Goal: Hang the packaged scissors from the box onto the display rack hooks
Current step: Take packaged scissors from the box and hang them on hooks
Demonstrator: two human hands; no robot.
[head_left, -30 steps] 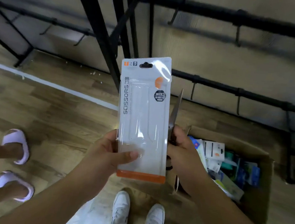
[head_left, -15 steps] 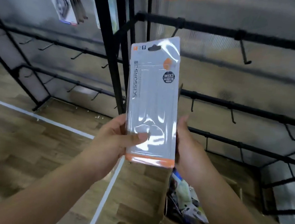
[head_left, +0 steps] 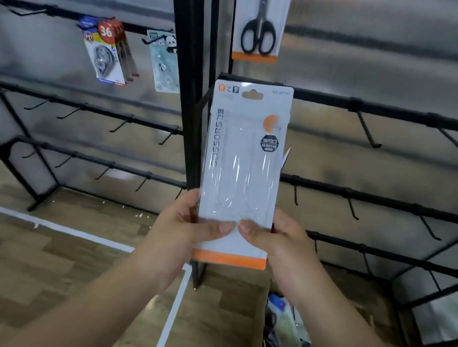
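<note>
I have both hands on the scissors pack (head_left: 241, 172): my left hand (head_left: 187, 225) grips its lower left edge with the thumb pressed across the front, and my right hand (head_left: 280, 242) does the same from the right, the two thumbs nearly meeting on the clear plastic. The pack stands upright in front of me, orange strip at the bottom, hang slot at the top. A thin pointed tip shows just past its right edge — I cannot tell what it belongs to.

Behind the pack stands the black display rack (head_left: 195, 55), its upright post directly in line with the pack's left side. Above and a little farther off, a hung scissors pack (head_left: 258, 25) with black handles already sits on the rack. To the right, rails carry bare hooks (head_left: 368, 132) angled toward me; more bare hooks line the rails to the left. On the far left hang correction-tape packs (head_left: 104, 50) and a panda-print pack (head_left: 164, 63).

Low on the right, near my right forearm, the box (head_left: 288, 345) shows — its contents are a blurred jumble of packages. A white floor line (head_left: 45, 225) crosses the wooden floor at left.
</note>
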